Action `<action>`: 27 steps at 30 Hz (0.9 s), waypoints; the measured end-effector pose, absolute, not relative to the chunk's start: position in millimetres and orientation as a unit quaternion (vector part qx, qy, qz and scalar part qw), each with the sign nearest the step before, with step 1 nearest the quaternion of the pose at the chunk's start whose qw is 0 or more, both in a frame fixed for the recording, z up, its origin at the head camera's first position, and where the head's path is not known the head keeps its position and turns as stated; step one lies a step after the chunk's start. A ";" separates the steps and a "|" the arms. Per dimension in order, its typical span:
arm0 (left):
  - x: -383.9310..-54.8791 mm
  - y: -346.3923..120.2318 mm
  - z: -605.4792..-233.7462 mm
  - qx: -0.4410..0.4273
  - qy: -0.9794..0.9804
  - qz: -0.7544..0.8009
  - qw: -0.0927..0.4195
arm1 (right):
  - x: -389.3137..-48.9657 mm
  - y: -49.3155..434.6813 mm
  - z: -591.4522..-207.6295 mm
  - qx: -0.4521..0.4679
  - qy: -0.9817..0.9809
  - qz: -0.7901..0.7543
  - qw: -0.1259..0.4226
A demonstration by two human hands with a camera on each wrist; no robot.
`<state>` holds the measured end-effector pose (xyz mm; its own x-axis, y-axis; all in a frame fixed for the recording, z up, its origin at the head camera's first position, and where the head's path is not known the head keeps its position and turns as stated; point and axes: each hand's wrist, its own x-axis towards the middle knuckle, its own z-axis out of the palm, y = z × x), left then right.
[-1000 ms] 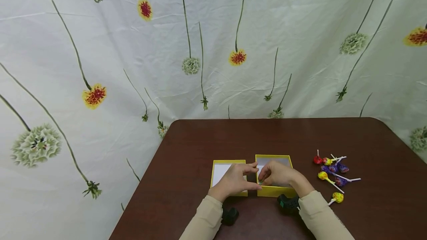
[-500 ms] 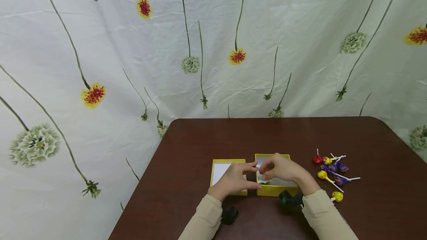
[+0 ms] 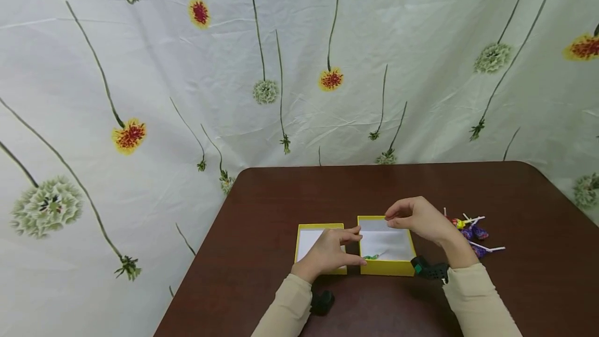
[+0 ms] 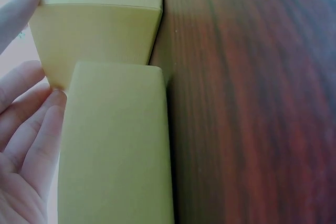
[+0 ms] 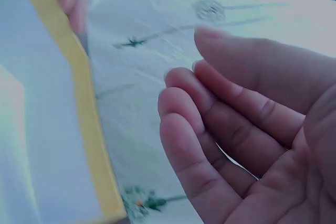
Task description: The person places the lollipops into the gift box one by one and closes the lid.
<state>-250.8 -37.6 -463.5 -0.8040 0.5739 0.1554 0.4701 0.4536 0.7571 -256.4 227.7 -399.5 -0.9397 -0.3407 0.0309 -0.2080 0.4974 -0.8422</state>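
Observation:
A yellow box [image 3: 387, 268] with a white inside stands on the table. In it, near the front left corner, lies a green-wrapped lollipop [image 3: 372, 257] with a pale stick. My left hand [image 3: 327, 254] holds the box at its left side, thumb at the front corner and fingers farther back; the left wrist view shows the fingertips against the yellow wall [image 4: 100, 35]. Above the box's right rim is my right hand [image 3: 421, 220], with fingers loosely bent. In the right wrist view nothing sits between its thumb and fingers [image 5: 184, 140].
Left of the box, partly under my left hand, is a second shallow yellow tray or lid [image 3: 320, 226]. Several wrapped lollipops [image 3: 478, 232] lie on the dark brown table [image 3: 281, 196] at right, partly hidden by the right arm. A flowered cloth [image 3: 299, 66] hangs behind.
My right hand has let go of the green lollipop inside the box, then risen and moved right, towards the other lollipops. The left hand has stayed at the box's left side.

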 end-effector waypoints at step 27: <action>-246.3 -37.3 -459.6 0.299 0.852 0.425 0.066 | -253.1 328.1 -412.6 0.015 0.851 -0.526 -0.006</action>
